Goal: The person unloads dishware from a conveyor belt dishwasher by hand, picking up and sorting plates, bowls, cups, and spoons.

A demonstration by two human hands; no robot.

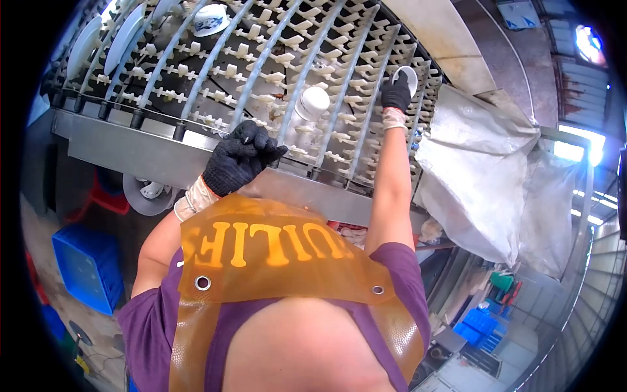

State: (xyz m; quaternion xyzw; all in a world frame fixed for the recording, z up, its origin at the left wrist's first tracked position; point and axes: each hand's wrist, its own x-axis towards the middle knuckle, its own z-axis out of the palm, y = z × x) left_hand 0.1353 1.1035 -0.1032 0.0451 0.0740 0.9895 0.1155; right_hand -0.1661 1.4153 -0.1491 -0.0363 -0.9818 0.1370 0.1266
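Observation:
Both hands wear black knit gloves over pale cuffs. At the far right of the pegged conveyor rack (258, 78), my right hand (396, 93) grips a white bowl (409, 80), whose rim faces up and to the right. My left hand (241, 157) hovers over the near metal edge with its fingers curled in; no dish shows in it, only a small pale spot at the fingers. Between the hands a white cup (312, 103) sits among the pegs. A white bowl with a blue pattern (211, 21) lies farther back on the rack.
White plates (124, 40) stand on edge at the rack's left. A grey plastic sheet (480, 170) hangs at the right end. Below left are a blue crate (88, 268) and a round grey basin (147, 196). The metal ledge (157, 157) borders the rack in front of me.

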